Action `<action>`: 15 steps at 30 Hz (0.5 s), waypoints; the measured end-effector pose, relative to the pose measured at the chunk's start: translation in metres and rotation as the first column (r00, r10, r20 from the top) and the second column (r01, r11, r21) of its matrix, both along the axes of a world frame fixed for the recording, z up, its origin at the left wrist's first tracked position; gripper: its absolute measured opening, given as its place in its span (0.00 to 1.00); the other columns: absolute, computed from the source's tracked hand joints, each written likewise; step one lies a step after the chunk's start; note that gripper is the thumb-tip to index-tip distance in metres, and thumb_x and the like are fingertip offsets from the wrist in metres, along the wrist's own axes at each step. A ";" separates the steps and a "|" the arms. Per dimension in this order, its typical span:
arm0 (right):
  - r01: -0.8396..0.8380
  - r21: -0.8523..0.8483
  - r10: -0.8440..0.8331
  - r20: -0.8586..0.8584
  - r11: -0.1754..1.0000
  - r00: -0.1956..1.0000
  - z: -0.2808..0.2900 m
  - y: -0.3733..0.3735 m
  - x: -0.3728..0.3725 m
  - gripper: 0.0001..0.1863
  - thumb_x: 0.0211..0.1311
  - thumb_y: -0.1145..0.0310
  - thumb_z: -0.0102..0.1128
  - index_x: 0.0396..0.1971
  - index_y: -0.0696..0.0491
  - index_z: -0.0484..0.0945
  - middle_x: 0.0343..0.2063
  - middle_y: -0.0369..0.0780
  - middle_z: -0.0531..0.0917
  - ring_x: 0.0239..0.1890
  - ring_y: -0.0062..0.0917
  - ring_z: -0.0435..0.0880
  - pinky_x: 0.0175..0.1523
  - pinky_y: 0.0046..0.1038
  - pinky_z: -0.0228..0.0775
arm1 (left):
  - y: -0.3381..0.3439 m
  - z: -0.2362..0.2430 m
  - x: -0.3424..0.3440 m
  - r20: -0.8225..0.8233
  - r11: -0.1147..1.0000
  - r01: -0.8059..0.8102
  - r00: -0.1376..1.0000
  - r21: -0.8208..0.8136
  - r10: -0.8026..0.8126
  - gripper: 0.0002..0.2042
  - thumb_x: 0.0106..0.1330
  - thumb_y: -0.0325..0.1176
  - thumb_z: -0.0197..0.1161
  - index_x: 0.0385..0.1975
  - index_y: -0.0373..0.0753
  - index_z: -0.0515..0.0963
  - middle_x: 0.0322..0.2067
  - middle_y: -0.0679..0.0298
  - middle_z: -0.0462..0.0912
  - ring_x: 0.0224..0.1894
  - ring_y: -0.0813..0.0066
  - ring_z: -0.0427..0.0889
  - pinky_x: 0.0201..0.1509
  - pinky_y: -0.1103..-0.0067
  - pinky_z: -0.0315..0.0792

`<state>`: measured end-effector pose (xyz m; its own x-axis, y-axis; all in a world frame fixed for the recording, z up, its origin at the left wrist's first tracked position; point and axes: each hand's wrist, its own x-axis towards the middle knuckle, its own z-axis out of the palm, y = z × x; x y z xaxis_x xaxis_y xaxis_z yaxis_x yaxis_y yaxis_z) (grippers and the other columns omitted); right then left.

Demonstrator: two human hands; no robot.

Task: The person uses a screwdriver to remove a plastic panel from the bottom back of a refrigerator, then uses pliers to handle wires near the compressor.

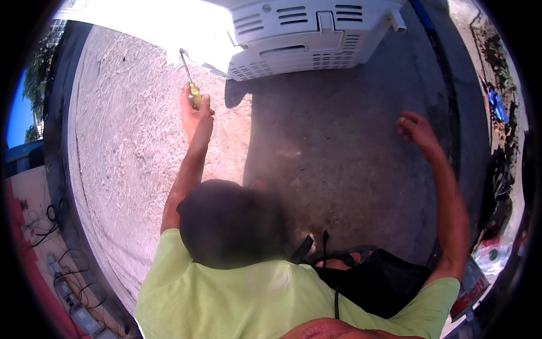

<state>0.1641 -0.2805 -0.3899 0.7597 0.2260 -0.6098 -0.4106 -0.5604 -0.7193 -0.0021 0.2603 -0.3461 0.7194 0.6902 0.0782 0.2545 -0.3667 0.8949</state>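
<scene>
My left hand (197,110) is closed round the yellow handle of a screwdriver (193,90). The thin shaft points up and away from me, its tip at the lower edge of a brightly lit white panel. That panel adjoins a white plastic appliance housing (305,42) with rows of slots, at the far side. Out to the right, my right hand (416,129) hangs over the shaded ground, apart from the housing. Its fingers are curled in, and nothing shows in them. Glare washes out the detail round the screwdriver's tip.
Rough concrete ground (130,113) is sunlit on the left and shaded on the right. Cables and a grey power strip (73,294) lie at the lower left. A blue object (498,106) and a clear plastic bag (494,251) lie along the right side.
</scene>
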 end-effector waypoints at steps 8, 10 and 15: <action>0.017 0.015 -0.016 -0.019 1.000 1.000 -0.001 -0.010 -0.006 0.27 0.70 0.58 0.57 0.64 0.57 0.71 0.47 0.37 0.84 0.40 0.18 0.83 0.42 0.23 0.73 | 0.023 0.043 -0.015 -0.237 0.795 0.085 0.969 0.601 0.076 0.25 0.67 0.29 0.61 0.65 0.44 0.70 0.51 0.53 0.83 0.53 0.56 0.81 0.60 0.68 0.74; 0.011 0.008 -0.011 -0.018 1.000 1.000 -0.004 -0.009 -0.005 0.27 0.70 0.58 0.56 0.63 0.57 0.71 0.47 0.37 0.84 0.40 0.18 0.83 0.42 0.23 0.73 | 0.020 0.055 -0.014 -0.294 0.810 0.098 0.951 0.578 0.095 0.25 0.68 0.31 0.61 0.65 0.44 0.70 0.48 0.53 0.84 0.49 0.57 0.83 0.58 0.69 0.75; 0.013 0.022 -0.013 -0.023 1.000 1.000 -0.007 -0.006 -0.006 0.25 0.70 0.58 0.56 0.61 0.56 0.73 0.46 0.37 0.84 0.39 0.18 0.83 0.41 0.23 0.73 | 0.067 0.065 -0.021 0.290 0.430 0.406 0.905 -0.806 -0.312 0.24 0.71 0.33 0.59 0.67 0.39 0.66 0.38 0.56 0.83 0.27 0.78 0.79 0.27 0.79 0.76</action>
